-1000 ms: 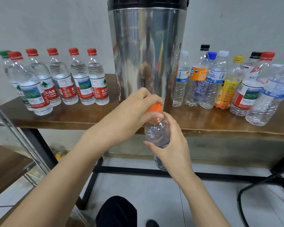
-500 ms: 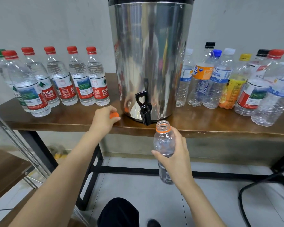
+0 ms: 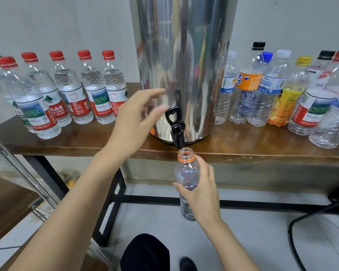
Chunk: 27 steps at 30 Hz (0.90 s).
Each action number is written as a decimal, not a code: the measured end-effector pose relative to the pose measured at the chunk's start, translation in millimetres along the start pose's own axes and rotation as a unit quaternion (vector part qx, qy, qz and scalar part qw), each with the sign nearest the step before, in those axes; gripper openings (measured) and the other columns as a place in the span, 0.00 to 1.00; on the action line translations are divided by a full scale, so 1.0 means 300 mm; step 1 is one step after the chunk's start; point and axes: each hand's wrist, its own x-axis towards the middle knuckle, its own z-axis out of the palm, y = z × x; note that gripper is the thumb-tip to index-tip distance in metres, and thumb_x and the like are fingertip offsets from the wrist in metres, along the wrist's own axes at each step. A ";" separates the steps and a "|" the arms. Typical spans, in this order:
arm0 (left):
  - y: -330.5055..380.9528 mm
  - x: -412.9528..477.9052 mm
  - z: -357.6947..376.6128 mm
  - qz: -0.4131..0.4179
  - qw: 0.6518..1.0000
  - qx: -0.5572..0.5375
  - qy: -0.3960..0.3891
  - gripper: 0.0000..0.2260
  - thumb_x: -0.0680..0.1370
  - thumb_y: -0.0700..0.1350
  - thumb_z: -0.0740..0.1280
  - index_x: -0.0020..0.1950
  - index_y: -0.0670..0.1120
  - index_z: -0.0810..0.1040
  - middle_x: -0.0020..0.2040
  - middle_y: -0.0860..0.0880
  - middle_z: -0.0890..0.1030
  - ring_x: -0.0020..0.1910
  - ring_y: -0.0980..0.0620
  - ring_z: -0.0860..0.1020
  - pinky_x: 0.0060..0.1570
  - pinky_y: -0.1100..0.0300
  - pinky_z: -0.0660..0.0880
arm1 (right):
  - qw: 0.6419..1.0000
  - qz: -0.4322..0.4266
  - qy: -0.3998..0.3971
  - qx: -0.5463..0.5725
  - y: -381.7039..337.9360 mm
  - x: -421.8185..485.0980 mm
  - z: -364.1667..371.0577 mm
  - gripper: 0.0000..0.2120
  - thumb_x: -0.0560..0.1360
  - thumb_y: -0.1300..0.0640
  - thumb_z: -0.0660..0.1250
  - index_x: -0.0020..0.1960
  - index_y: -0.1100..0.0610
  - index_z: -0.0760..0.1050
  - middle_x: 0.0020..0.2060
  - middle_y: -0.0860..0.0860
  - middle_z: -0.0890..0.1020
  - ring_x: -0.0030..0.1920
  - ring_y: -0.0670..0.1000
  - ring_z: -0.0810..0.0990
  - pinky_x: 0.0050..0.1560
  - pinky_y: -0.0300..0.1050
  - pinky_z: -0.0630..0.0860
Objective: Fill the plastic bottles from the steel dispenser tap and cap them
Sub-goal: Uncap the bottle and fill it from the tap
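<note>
Clasping the open bottle [image 3: 186,170] mid-body in right grip [image 3: 202,189] under the tap [image 3: 177,136] — light, thin-walled, likely buckling if squeezed; hovering left grip [image 3: 137,119], released, beside the lever [image 3: 172,115].

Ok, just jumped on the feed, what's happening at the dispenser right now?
A person is about to fill a bottle. The right hand grips an uncapped clear bottle with its mouth just under the black tap of the steel dispenser. The left hand is open beside the tap lever, not yet on it, and no water is visibly running. Red-capped bottles stand to the left on the table, mixed bottles to the right.
</note>
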 end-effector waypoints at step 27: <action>-0.069 -0.197 0.169 0.276 0.948 0.110 0.118 0.11 0.75 0.43 0.75 0.51 0.36 0.85 0.54 0.42 0.85 0.58 0.45 0.82 0.63 0.49 0.76 | 0.998 -0.036 -0.001 0.060 -0.078 0.024 0.042 0.40 0.70 0.52 0.78 0.71 0.33 0.58 0.64 0.36 0.66 0.53 0.22 0.65 0.44 0.30 0.68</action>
